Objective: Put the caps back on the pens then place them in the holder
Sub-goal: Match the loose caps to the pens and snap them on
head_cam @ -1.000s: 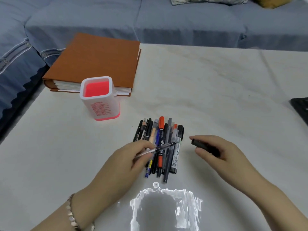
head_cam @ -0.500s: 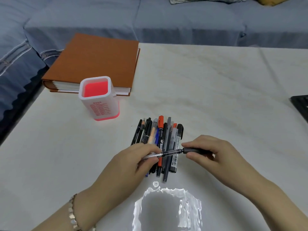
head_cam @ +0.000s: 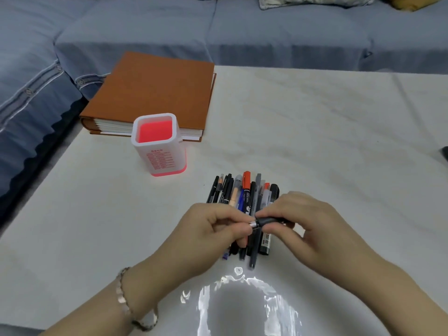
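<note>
Our two forearms enter from the bottom corners and angle toward each other, so the hands meet at the middle. Our left grip (head_cam: 213, 229) has its fingers curled, with thumb and forefinger pinching the pen (head_cam: 252, 224). Our right grip (head_cam: 312, 226) faces it knuckles up, fingers curled round the black cap (head_cam: 269, 220). The fingertips of the two hands are just beside each other.
</note>
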`<state>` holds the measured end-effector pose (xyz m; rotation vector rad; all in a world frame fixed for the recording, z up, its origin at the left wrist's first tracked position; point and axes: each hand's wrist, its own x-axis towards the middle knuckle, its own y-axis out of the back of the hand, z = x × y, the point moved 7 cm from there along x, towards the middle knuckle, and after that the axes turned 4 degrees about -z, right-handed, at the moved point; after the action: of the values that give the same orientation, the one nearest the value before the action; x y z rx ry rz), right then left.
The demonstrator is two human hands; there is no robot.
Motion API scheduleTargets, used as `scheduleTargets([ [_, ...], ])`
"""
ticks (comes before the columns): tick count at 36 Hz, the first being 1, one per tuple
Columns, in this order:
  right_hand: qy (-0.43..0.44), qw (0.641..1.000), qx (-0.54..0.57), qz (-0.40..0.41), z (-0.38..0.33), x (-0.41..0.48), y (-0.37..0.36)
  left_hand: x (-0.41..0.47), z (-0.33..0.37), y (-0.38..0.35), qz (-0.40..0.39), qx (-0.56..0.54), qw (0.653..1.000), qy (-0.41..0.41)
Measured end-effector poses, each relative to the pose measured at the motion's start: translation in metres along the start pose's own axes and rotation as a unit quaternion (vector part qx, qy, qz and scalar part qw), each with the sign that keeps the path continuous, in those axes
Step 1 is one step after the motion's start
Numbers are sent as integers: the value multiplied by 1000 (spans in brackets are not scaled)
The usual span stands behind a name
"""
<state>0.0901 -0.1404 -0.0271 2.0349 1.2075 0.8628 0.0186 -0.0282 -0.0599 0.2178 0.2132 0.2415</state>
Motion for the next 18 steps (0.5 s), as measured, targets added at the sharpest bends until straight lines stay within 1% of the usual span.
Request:
scheduleTargets([
  [2,-4,999,-1,-36,-1,4,-2,3,1,-2,-61,-22,997,43],
  [3,-23,998,8,-59,1,5,-5,4,3,-4,-92,-16,994,52],
  [4,-45,996,16,-80,5,6,-9,6,4,-2,-110,4,992,54],
  [5,-69,993,20,-91,9,7,-11,10,6,2,-110,29,992,53],
  [6,-94,991,27,-89,12,8,-12,16,7,12,-79,64,994,43],
  [7,-120,989,46,-73,16,8,-10,24,6,30,-15,116,993,24],
  [8,-147,985,74,-46,20,8,-6,31,7,51,70,188,980,-1],
  [10,-189,974,127,14,29,6,2,37,15,93,233,317,918,-46],
  [11,-205,967,145,38,33,4,5,40,15,110,280,357,890,-44],
  [12,-218,961,162,59,36,3,9,43,10,124,300,384,873,-20],
  [14,-238,947,194,98,43,0,14,51,-5,143,284,421,860,48],
  [16,-245,939,205,125,45,2,20,57,-19,151,252,435,860,89],
  [18,-240,938,204,142,41,9,26,56,-25,153,233,413,876,84],
])
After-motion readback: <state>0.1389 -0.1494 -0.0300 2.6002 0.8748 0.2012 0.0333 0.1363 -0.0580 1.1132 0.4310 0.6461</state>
